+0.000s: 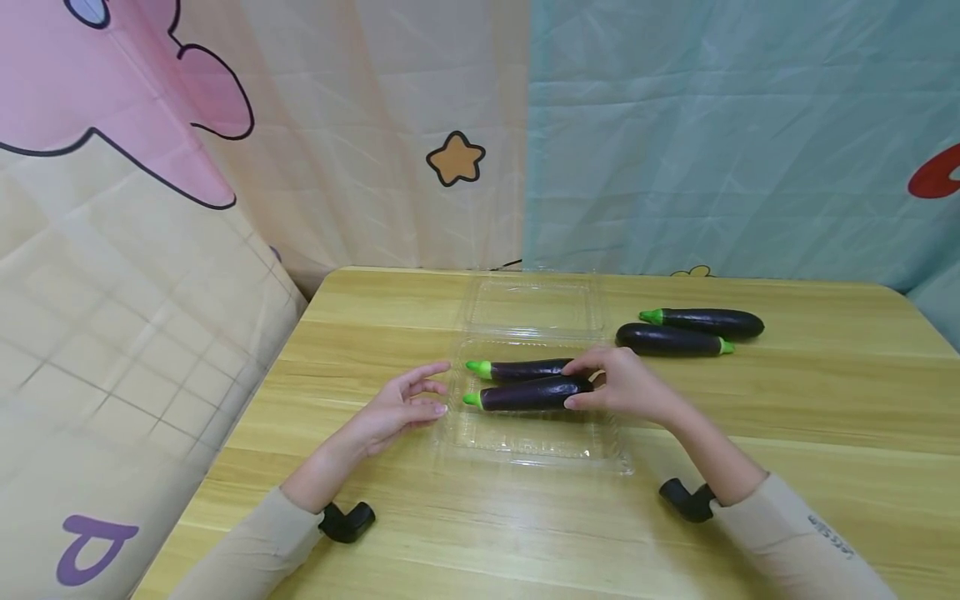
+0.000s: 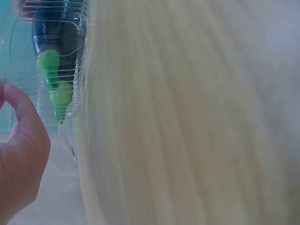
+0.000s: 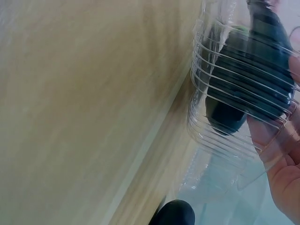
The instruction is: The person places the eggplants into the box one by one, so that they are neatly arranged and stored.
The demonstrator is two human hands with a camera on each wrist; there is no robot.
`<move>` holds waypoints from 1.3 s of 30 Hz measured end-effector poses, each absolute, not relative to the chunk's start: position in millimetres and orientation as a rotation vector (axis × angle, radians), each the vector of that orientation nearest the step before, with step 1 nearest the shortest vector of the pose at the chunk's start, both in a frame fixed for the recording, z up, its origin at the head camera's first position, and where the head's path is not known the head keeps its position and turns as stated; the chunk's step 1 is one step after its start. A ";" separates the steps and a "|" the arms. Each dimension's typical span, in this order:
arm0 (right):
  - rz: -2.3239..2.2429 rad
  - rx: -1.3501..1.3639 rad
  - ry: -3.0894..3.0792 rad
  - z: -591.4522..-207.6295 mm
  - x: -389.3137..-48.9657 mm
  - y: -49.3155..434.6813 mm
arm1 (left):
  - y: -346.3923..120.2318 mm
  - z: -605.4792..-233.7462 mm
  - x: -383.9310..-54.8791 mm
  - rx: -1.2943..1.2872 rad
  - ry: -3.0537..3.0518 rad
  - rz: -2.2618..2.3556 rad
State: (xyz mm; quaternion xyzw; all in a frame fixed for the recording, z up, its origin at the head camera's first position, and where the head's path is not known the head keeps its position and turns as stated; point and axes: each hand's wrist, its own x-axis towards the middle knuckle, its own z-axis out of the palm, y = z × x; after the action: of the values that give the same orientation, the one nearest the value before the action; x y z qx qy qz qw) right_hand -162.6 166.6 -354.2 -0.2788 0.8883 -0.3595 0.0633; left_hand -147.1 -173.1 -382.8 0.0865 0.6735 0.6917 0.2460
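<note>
A clear plastic clamshell box [image 1: 517, 435] lies unfolded on the table, with two dark purple eggplants in it, green stems to the left. My right hand [image 1: 628, 385] grips the blunt right end of the near eggplant [image 1: 521, 395], thumb on the near side and fingers on the far side. Just behind that one lies the far eggplant [image 1: 521, 370]. At the box's left wall my left hand [image 1: 399, 408] hovers with loosely bent fingers and holds nothing. Through the ribbed wall, the left wrist view shows a green stem [image 2: 48, 61].
Two more eggplants lie at the back right: one at the rear [image 1: 708, 322] and one in front of it [image 1: 667, 340]. The box's transparent lid [image 1: 534, 307] lies flat toward the curtain [image 1: 375, 150]. Wooden table [image 1: 480, 533] surrounds the box.
</note>
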 end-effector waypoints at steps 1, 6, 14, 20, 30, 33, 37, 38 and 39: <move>-1.076 -0.844 2.689 -354.4 -162.6 165.9 | -173.0 -382.7 -147.1 0.235 1.839 1.885; -1.036 -0.860 2.717 -355.6 -162.3 163.3 | -173.1 -383.1 -147.5 0.226 1.844 1.882; -0.971 -0.885 2.765 -358.3 -163.3 160.9 | -172.9 -383.6 -148.4 0.232 1.841 1.885; -0.937 -0.891 2.788 -358.7 -162.7 159.3 | -173.8 -385.3 -149.1 0.240 1.842 1.884; -0.826 -0.912 2.839 -362.1 -161.8 154.6 | -173.8 -384.6 -148.0 0.234 1.844 1.881; -0.809 -0.929 2.858 -364.6 -161.5 154.0 | -173.3 -384.6 -147.6 0.224 1.842 1.884; -0.728 -0.985 2.880 -366.5 -160.7 152.4 | -173.6 -384.8 -147.3 0.235 1.843 1.885; -0.708 -0.995 2.883 -366.7 -160.5 151.9 | -173.6 -384.7 -147.2 0.235 1.842 1.887; -0.688 -1.003 2.886 -366.8 -160.0 151.3 | -173.8 -384.7 -147.2 0.241 1.841 1.888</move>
State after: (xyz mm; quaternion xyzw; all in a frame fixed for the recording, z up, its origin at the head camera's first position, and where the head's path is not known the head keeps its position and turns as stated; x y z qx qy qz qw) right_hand -160.0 151.3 -366.8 -0.3202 0.9215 -0.2195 0.0048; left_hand -147.2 -173.8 -384.7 0.0883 0.6742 0.6913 0.2445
